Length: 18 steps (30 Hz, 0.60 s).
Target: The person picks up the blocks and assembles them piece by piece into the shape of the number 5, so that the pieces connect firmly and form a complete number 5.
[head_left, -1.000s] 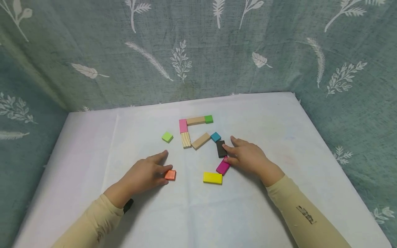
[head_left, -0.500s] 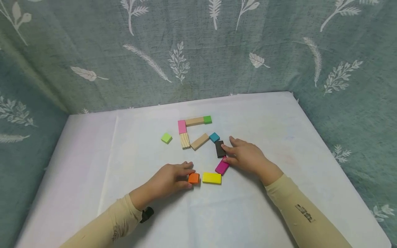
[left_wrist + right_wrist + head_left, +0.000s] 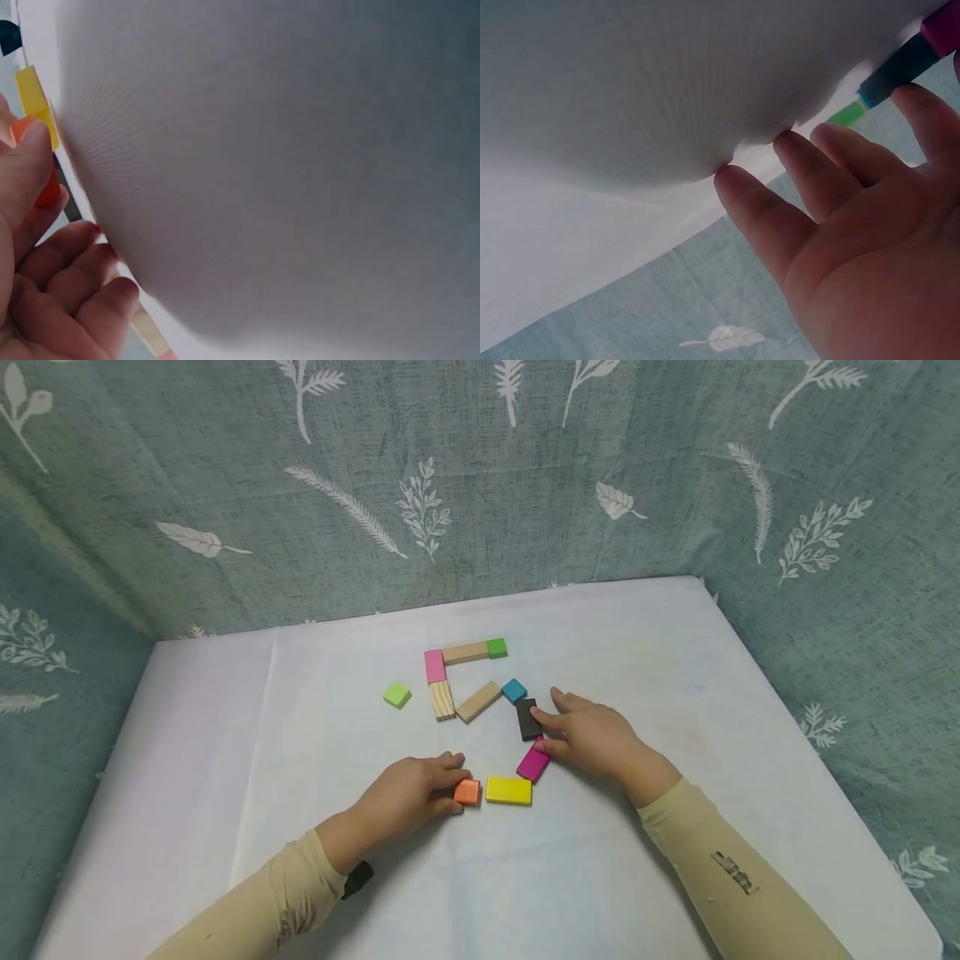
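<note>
Between thumb and fingers my left hand (image 3: 405, 793) pinches an orange block (image 3: 467, 792), just left of a yellow block (image 3: 508, 791) and apart from it by a narrow gap. The left wrist view also has this orange block (image 3: 49, 187) between thumb and finger. My right hand (image 3: 596, 739) rests on the cloth with its fingers spread. One fingertip touches the black block (image 3: 528, 720), and the thumb touches the magenta block (image 3: 533, 762). In the right wrist view the black block (image 3: 900, 69) lies against the fingers, which are fairly straight.
Farther back lie a teal block (image 3: 514, 691), a plain wood block (image 3: 478, 702), a striped wood block (image 3: 442, 701), a pink block (image 3: 435, 666), a long wood block (image 3: 466, 652) and a green block (image 3: 497, 648). A lime block (image 3: 397, 695) sits apart on the white cloth (image 3: 645, 635).
My left hand has carried the orange block to the right, up beside the yellow block, and then stayed there. The right hand has kept its place by the black and magenta blocks.
</note>
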### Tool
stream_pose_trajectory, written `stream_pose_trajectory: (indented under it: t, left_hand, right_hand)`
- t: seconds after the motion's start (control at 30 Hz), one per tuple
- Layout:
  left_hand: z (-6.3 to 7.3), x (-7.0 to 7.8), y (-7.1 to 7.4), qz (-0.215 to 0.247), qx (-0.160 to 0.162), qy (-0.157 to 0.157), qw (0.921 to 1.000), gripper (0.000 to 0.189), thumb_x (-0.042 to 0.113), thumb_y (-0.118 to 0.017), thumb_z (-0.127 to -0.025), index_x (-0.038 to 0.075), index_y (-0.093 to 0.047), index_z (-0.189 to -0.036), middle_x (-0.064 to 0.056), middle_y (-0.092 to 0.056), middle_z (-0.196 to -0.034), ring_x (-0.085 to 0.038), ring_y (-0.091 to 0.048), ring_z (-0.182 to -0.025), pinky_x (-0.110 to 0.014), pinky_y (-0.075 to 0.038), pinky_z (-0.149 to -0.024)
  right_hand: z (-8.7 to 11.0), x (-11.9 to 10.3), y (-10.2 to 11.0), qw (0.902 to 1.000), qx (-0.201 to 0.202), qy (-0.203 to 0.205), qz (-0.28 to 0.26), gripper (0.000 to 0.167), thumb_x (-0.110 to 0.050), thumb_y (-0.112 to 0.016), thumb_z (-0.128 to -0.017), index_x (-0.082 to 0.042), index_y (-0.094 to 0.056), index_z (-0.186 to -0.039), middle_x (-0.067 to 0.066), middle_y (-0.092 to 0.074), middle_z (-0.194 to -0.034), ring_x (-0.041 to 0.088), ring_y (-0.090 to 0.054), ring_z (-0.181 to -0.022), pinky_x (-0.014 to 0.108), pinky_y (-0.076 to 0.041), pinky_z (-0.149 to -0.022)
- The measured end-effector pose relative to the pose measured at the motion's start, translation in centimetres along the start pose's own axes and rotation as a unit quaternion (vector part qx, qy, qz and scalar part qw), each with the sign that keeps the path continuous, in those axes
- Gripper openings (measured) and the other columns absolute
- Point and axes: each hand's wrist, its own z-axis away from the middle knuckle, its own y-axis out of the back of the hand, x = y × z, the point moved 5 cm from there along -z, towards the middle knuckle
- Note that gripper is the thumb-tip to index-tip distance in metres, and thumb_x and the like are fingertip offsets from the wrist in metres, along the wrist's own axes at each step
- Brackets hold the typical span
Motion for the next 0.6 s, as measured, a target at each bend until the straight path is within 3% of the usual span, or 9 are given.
stream_pose_trajectory:
  t: [0.1, 0.2, 0.27, 0.33, 0.47, 0.6]
  left_hand:
    - [0.1, 0.3, 0.1, -0.028, 0.019, -0.002, 0.9994, 0.055, 0.033, -0.081, -0.086, 0.015, -0.066, -0.136, -0.002, -0.068, -0.133, -0.019, -0.064, -0.125, -0.041, -0.052, -0.104]
    - [0.2, 0.8, 0.6, -0.047, 0.058, -0.010, 0.9972, 0.052, 0.029, -0.081, -0.086, 0.015, -0.067, -0.134, 0.002, -0.077, -0.109, -0.012, -0.071, -0.098, -0.034, -0.058, -0.091]
    - [0.3, 1.0, 0.9, -0.045, 0.070, -0.018, 0.9964, 0.051, 0.027, -0.081, -0.087, 0.016, -0.067, -0.134, 0.007, -0.075, -0.088, -0.006, -0.065, -0.079, -0.028, -0.058, -0.080]
    - [0.2, 1.1, 1.0, -0.041, 0.058, -0.028, 0.9971, 0.048, 0.026, -0.079, -0.088, 0.016, -0.067, -0.134, 0.009, -0.066, -0.072, -0.004, -0.055, -0.068, -0.024, -0.054, -0.070]
    - [0.1, 0.7, 0.3, -0.034, 0.000, -0.032, 0.9989, 0.046, 0.029, -0.077, -0.090, 0.016, -0.067, -0.134, 0.007, -0.068, -0.072, -0.005, -0.056, -0.069, -0.025, -0.052, -0.070]
    - [0.0, 0.1, -0.3, -0.024, -0.025, -0.009, 0.9994, 0.048, 0.032, -0.077, -0.090, 0.018, -0.067, -0.135, 0.002, -0.078, -0.101, -0.010, -0.071, -0.088, -0.032, -0.059, -0.085]
  right_hand:
    - [0.0, 0.0, 0.0, 1.0000, -0.002, -0.001, -0.001, 0.063, -0.051, -0.065, -0.095, -0.031, -0.044, -0.152, 0.016, -0.035, -0.162, 0.036, -0.037, -0.148, 0.056, -0.039, -0.114]
    - [0.0, 0.0, -0.1, 1.0000, -0.004, -0.002, -0.001, 0.064, -0.051, -0.065, -0.095, -0.032, -0.044, -0.152, 0.016, -0.035, -0.163, 0.036, -0.037, -0.149, 0.057, -0.039, -0.114]
    - [-0.1, 0.1, -0.2, 1.0000, -0.004, -0.002, 0.000, 0.064, -0.050, -0.064, -0.095, -0.031, -0.043, -0.152, 0.016, -0.034, -0.163, 0.036, -0.037, -0.149, 0.057, -0.039, -0.114]
    - [-0.1, 0.1, -0.2, 1.0000, -0.003, -0.002, 0.001, 0.064, -0.050, -0.064, -0.095, -0.031, -0.044, -0.152, 0.016, -0.034, -0.163, 0.036, -0.037, -0.149, 0.057, -0.039, -0.113]
    - [-0.1, 0.1, -0.2, 1.0000, -0.005, -0.003, 0.001, 0.064, -0.050, -0.065, -0.095, -0.031, -0.043, -0.152, 0.016, -0.034, -0.163, 0.036, -0.037, -0.149, 0.057, -0.039, -0.114]
    - [-0.1, 0.1, -0.2, 1.0000, -0.004, -0.005, 0.003, 0.064, -0.050, -0.065, -0.095, -0.031, -0.043, -0.152, 0.016, -0.035, -0.162, 0.036, -0.037, -0.148, 0.056, -0.040, -0.114]
